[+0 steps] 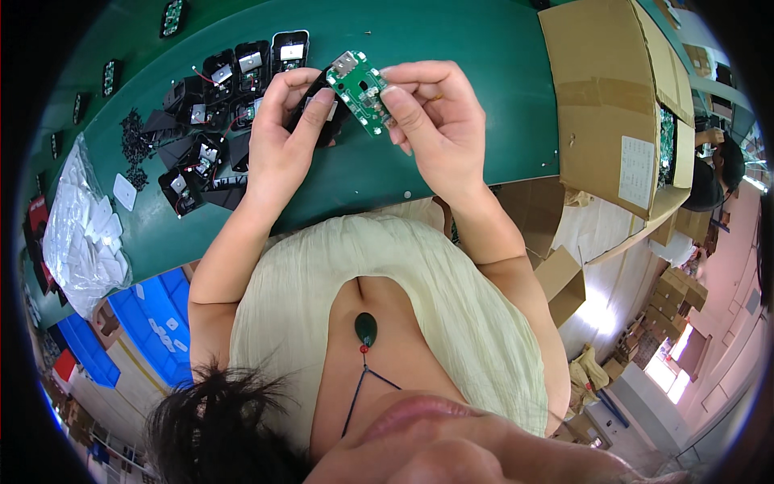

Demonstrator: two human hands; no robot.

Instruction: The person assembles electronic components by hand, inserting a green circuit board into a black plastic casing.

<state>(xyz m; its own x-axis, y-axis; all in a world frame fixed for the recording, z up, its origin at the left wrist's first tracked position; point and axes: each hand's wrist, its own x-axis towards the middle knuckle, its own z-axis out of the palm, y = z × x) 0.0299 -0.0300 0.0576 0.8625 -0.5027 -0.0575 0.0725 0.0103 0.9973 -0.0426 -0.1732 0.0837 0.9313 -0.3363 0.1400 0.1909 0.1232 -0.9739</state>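
My right hand (431, 121) pinches a green circuit board (360, 93) by its right edge, between thumb and fingers. A metal USB port sits at the board's upper left corner, with small white parts along its edges. My left hand (289, 133) is closed around a black plastic case (329, 127), partly hidden behind my thumb and the board. The board is held tilted at the case's right side; whether the two touch I cannot tell. Left of my left hand lie several open black cases (219, 73) with silvery parts and thin wires inside.
A heap of small black parts (135, 145) lies on the green table (476, 40). At the left are a clear bag of white pieces (87, 234) and a loose white square (125, 192). A cardboard box (601, 97) stands at the right. Below the table edge is a blue bin (145, 323).
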